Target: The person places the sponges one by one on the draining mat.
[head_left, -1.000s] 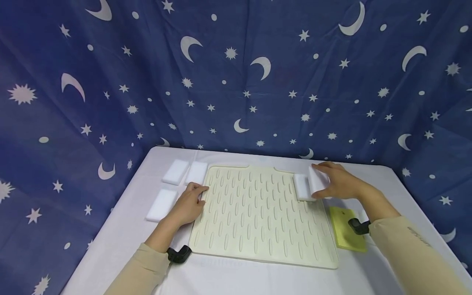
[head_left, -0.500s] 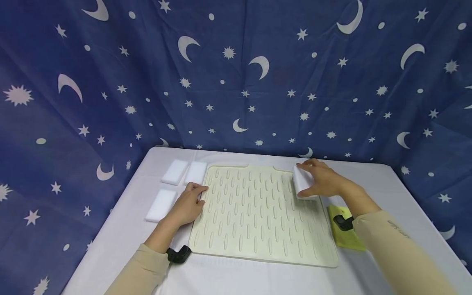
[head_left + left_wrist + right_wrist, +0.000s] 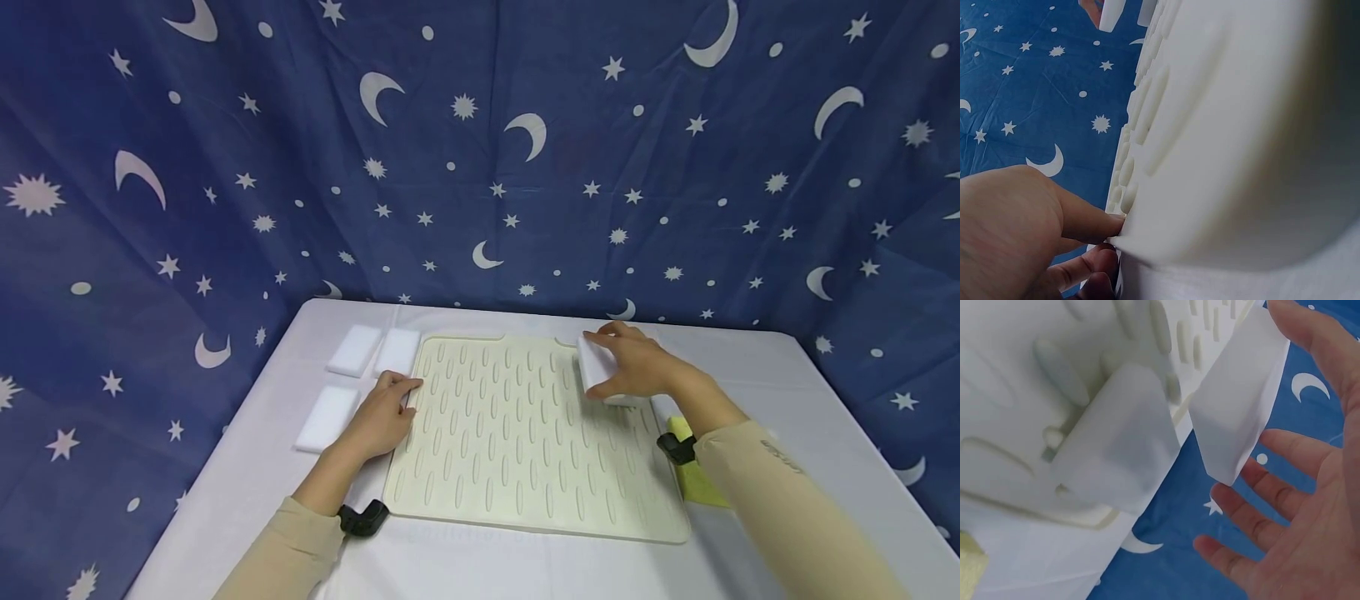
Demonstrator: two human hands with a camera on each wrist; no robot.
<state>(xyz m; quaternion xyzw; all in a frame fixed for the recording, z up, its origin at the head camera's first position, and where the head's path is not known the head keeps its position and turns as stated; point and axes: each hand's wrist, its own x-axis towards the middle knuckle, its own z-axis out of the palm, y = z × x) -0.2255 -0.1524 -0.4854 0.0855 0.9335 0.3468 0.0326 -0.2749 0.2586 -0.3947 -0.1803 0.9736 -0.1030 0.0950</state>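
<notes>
A cream drying mat point(image 3: 517, 442) with raised oval ridges lies on the table. At its left edge my left hand point(image 3: 381, 417) pinches the rim between thumb and fingers, closely seen in the left wrist view point(image 3: 1029, 231). My right hand point(image 3: 639, 363) holds a white sponge block point(image 3: 596, 365) tilted on edge above the mat's back right corner, thumb on one end and fingertips on the other. Beside it a second white sponge point(image 3: 1122, 440) lies on that corner, mostly hidden by the hand in the head view.
Three white sponge blocks, one at the front point(image 3: 327, 418) and two farther back point(image 3: 355, 350), lie left of the mat. A yellow sponge-like pad point(image 3: 699, 487) sits to its right, partly under the right forearm. A blue star-patterned curtain point(image 3: 480, 167) hangs behind the white-covered table point(image 3: 465, 567).
My right hand has carried the held white sponge leftward, past the sponge lying on the mat's corner. The right forearm now covers more of the yellow pad. My left hand stays put.
</notes>
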